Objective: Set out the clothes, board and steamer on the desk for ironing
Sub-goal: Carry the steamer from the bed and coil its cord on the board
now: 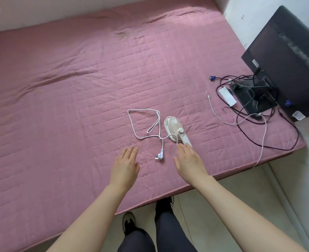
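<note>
Fetching the white plastic handheld steamer [173,126]: right grip [190,160] released, reaching its handle [186,140]; left grip [125,166] released, left of it. Next, likely: clasp handle, collect its white plug [160,157].

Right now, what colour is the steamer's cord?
The cord is white, like the steamer; the head view shows it best.

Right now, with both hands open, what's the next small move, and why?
Probably curl the right hand round the steamer handle: its fingertips are at the handle's near end and it holds nothing. The left hand hovers open beside the plug, free for the cord.
</note>
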{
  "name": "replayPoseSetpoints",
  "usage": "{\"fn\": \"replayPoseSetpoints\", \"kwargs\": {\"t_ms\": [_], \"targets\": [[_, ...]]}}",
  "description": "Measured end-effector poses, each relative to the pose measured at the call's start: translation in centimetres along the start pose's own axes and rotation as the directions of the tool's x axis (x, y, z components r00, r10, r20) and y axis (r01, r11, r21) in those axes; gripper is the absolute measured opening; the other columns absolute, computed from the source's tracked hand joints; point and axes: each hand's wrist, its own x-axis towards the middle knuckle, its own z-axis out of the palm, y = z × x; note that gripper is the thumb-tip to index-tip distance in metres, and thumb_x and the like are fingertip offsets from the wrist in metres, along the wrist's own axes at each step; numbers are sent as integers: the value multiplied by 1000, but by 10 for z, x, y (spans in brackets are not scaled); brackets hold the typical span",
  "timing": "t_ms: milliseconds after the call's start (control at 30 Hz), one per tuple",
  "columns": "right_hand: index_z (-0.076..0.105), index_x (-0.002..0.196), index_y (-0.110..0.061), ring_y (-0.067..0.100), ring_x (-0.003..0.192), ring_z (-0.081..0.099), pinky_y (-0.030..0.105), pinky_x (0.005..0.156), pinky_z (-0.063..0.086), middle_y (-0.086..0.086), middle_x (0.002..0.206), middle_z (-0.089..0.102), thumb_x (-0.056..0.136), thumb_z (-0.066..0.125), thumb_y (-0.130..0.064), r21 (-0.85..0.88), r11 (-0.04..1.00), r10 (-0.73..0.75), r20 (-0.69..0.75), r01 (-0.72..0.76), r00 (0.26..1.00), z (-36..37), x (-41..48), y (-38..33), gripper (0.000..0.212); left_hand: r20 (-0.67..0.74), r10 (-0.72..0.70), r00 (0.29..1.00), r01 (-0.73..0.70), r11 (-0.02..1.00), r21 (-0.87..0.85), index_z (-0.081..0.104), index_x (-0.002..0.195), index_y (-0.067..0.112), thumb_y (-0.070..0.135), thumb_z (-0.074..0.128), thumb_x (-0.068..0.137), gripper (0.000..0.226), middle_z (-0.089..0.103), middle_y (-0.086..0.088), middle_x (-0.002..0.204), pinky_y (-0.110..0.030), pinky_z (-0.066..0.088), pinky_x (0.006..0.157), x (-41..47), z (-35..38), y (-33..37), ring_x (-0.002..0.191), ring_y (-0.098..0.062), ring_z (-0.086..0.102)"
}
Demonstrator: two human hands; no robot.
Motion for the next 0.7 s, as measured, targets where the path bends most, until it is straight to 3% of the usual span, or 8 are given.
{"fn": "replayPoseSetpoints", "kwargs": {"t_ms": [133, 233, 400, 567, 700], "targets": [[44, 130, -3, 33, 138, 32, 42, 110, 32, 11, 137, 49, 94, 51, -26, -17, 999, -34, 25, 34, 999, 14, 44, 32, 43, 51, -12, 999, 11, 1000, 18, 48, 138, 5, 14, 66, 84, 58, 48, -12, 143, -45, 40, 106, 40, 27, 10, 134, -34, 43], [46, 131, 0, 36, 134, 38, 43, 109, 35, 14, 134, 52, 91, 56, -23, -17, 998, -55, 38, 55, 998, 35, 75, 49, 47, 118, -23, 993, 17, 999, 50, 36, 146, 9, 20, 54, 92, 58, 37, -8, 152, -42, 29, 114, 72, 50, 11, 143, -28, 28], [55, 121, -2, 36, 120, 51, 42, 97, 46, 13, 118, 60, 83, 66, -18, -30, 994, -102, 14, 102, 995, 82, 119, 66, 44, 156, -33, 987, 20, 997, 79, 23, 150, 12, 25, 43, 97, 59, 22, -3, 158, -37, 19, 117, 115, 90, 3, 147, -24, 14], [59, 114, 0, 36, 105, 59, 40, 89, 50, 13, 106, 63, 71, 71, -3, -80, 986, -150, -15, 148, 989, 125, 169, 86, 45, 144, -21, 989, 7, 995, 97, 19, 151, 10, 24, 43, 97, 61, 17, -4, 159, -36, 15, 118, 165, 134, -15, 148, -25, 10], [61, 104, -5, 34, 92, 60, 40, 81, 52, 10, 92, 63, 66, 75, -4, -159, 975, -155, -2, 153, 988, 147, 206, 105, 40, 151, -40, 988, 24, 994, 105, 16, 152, 11, 30, 45, 96, 66, 12, -4, 161, -38, 14, 118, 203, 160, -28, 148, -26, 7]]}}
